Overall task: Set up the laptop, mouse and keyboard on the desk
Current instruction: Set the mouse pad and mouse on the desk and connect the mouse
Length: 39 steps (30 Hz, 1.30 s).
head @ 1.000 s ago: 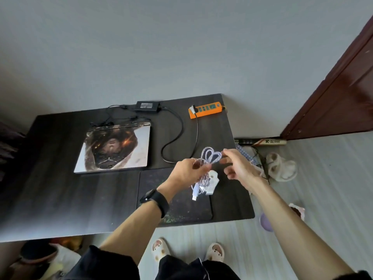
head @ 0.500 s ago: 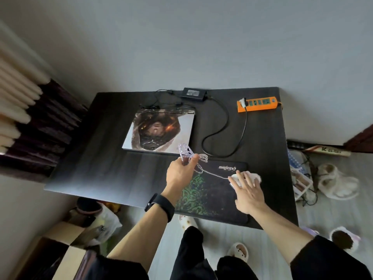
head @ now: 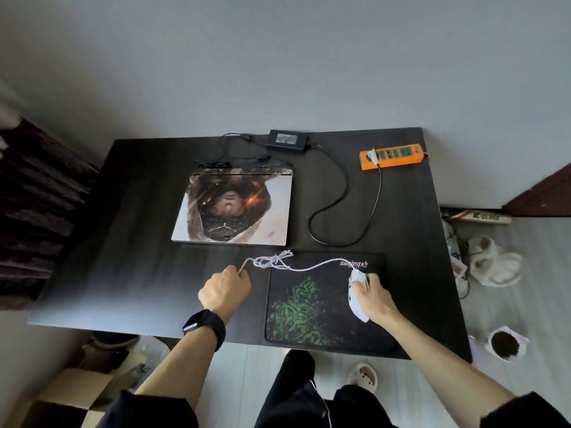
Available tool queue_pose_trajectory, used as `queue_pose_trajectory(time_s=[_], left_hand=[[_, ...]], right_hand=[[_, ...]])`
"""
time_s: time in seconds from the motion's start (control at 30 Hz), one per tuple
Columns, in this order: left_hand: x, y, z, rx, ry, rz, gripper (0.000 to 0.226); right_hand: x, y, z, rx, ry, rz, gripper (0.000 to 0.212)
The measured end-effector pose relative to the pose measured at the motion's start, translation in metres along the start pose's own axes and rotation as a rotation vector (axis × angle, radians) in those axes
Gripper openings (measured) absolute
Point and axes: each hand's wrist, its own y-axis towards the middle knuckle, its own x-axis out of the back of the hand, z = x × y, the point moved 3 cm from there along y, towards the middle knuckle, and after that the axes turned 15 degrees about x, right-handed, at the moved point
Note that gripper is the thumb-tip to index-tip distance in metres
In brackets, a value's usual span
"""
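Observation:
A closed laptop [head: 234, 208] with a printed picture on its lid lies at the back middle of the dark desk [head: 129, 242]. In front of it to the right lies a black mouse pad [head: 312, 301] with a green pattern. A white mouse [head: 358, 291] sits on the pad's right part, and my right hand [head: 375, 299] rests over it with fingers curled round it. Its white braided cable [head: 296, 264] runs left in a loose tangle to my left hand [head: 225, 290], which pinches the cable's end. No keyboard is in view.
A black power brick [head: 287, 140] with its black cord [head: 336, 208] sits behind the laptop, plugged into an orange power strip [head: 392, 156] at the back right. Slippers [head: 491, 264], a cup [head: 506, 347] and clutter lie on the floor right; a cardboard box [head: 71, 393] stands lower left.
The mouse went from being held up in both hands to lying on the pad under my right hand. My left hand drew the cable out to the left and lowered to the desk.

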Motion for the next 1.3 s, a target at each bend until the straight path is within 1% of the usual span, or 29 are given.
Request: queue_pose_trajectory(time_s=[0.03, 0.07, 0.1, 0.13, 0.17, 0.2, 0.23, 0.3, 0.33, 0.37, 0.4, 0.47, 0.57, 0.63, 0.67, 0.7, 0.77, 0.83, 0.9, 0.97, 1.1, 1.3], left_hand=[[-0.006, 0.009, 0.001, -0.006, 0.041, 0.028, 0.043], [-0.011, 0.015, 0.002, -0.001, 0.062, 0.057, 0.046], [-0.017, 0.021, 0.001, -0.010, 0.078, 0.073, 0.048], [-0.023, 0.027, 0.000, -0.021, 0.067, 0.096, 0.050], [-0.030, 0.032, -0.002, -0.047, 0.060, 0.110, 0.052], [-0.036, 0.035, -0.004, -0.055, 0.034, 0.152, 0.052], [-0.045, 0.041, -0.005, -0.066, 0.019, 0.204, 0.051], [-0.068, 0.052, -0.008, -0.101, -0.003, 0.337, 0.046], [-0.077, 0.054, -0.009, -0.107, -0.027, 0.379, 0.042], [-0.082, 0.053, -0.011, -0.112, -0.049, 0.409, 0.039], [-0.086, 0.052, -0.013, -0.103, -0.076, 0.431, 0.037], [-0.087, 0.053, -0.019, -0.088, -0.102, 0.450, 0.035], [-0.091, 0.058, -0.029, -0.053, -0.168, 0.468, 0.033], [-0.095, 0.060, -0.032, -0.045, -0.185, 0.474, 0.034], [-0.097, 0.060, -0.034, -0.041, -0.194, 0.477, 0.033], [-0.099, 0.059, -0.033, -0.034, -0.207, 0.477, 0.032], [-0.102, 0.059, -0.031, -0.005, -0.235, 0.484, 0.031], [-0.104, 0.059, -0.028, 0.030, -0.267, 0.485, 0.030], [-0.106, 0.058, -0.025, 0.076, -0.308, 0.478, 0.029], [-0.109, 0.052, -0.027, 0.111, -0.341, 0.467, 0.028], [-0.113, 0.029, -0.049, 0.093, -0.368, 0.461, 0.024], [-0.117, 0.003, -0.078, 0.102, -0.315, 0.436, 0.026]], right_hand=[[-0.011, -0.002, 0.007, -0.081, 0.259, -0.055, 0.037], [-0.024, -0.001, 0.011, -0.161, 0.491, -0.078, 0.034], [-0.035, -0.001, 0.019, -0.236, 0.666, -0.081, 0.031], [-0.045, 0.003, 0.020, -0.284, 0.750, -0.088, 0.028], [-0.052, 0.004, 0.021, -0.295, 0.754, -0.096, 0.025], [-0.058, 0.006, 0.020, -0.291, 0.703, -0.103, 0.023], [-0.063, 0.009, 0.015, -0.270, 0.579, -0.112, 0.024], [-0.065, 0.005, 0.005, -0.217, 0.145, -0.115, 0.025], [-0.065, 0.001, -0.002, -0.189, -0.031, -0.126, 0.024], [-0.064, -0.003, -0.007, -0.169, -0.137, -0.142, 0.025], [-0.062, -0.008, -0.010, -0.175, -0.166, -0.173, 0.027], [-0.055, -0.014, -0.017, -0.224, -0.183, -0.267, 0.035], [-0.035, -0.021, -0.024, -0.364, -0.249, -0.370, 0.057], [-0.022, -0.021, -0.030, -0.414, -0.236, -0.408, 0.066], [-0.016, -0.018, -0.035, -0.420, -0.221, -0.416, 0.068], [-0.011, -0.015, -0.039, -0.427, -0.199, -0.421, 0.067], [-0.003, -0.008, -0.044, -0.443, -0.164, -0.416, 0.059], [0.003, -0.003, -0.046, -0.433, -0.160, -0.361, 0.045], [0.008, 0.002, -0.047, -0.392, -0.191, -0.292, 0.038], [0.018, 0.006, -0.049, -0.357, -0.220, -0.285, 0.035], [0.045, 0.003, -0.062, -0.369, -0.203, -0.307, 0.034], [0.077, -0.003, -0.089, -0.335, -0.231, -0.213, 0.033]])
